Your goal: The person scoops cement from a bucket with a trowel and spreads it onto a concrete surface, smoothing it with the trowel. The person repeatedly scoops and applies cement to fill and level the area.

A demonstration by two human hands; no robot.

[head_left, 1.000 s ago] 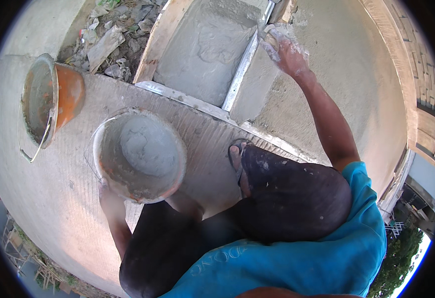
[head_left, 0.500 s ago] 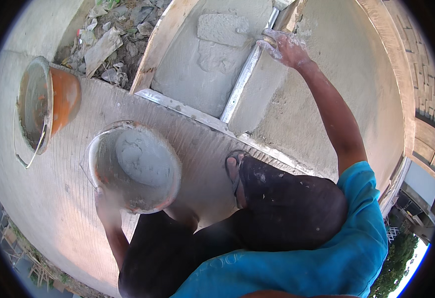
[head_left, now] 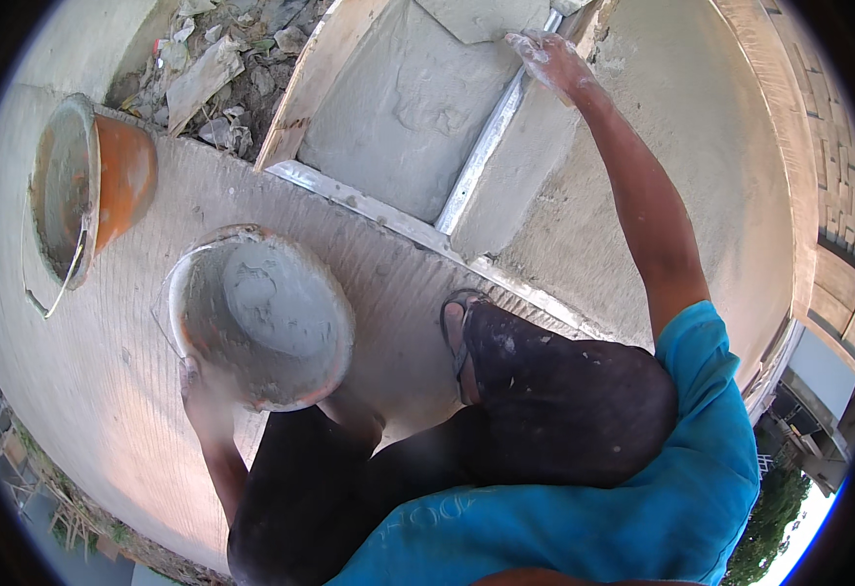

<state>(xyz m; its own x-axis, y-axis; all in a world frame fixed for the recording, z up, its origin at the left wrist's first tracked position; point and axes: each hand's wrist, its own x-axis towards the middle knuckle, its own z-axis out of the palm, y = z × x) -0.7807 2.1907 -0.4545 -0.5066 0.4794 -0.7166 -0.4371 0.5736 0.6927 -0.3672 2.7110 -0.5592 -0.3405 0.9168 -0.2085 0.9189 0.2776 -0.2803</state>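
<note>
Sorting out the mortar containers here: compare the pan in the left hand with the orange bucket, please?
The pan is wide and shallow; the bucket is deeper and narrower. The left hand grips the pan's rim; the bucket stands alone on the concrete ledge, untouched. The bucket has a wire handle; the pan shows none. Both hold grey mortar.
</note>
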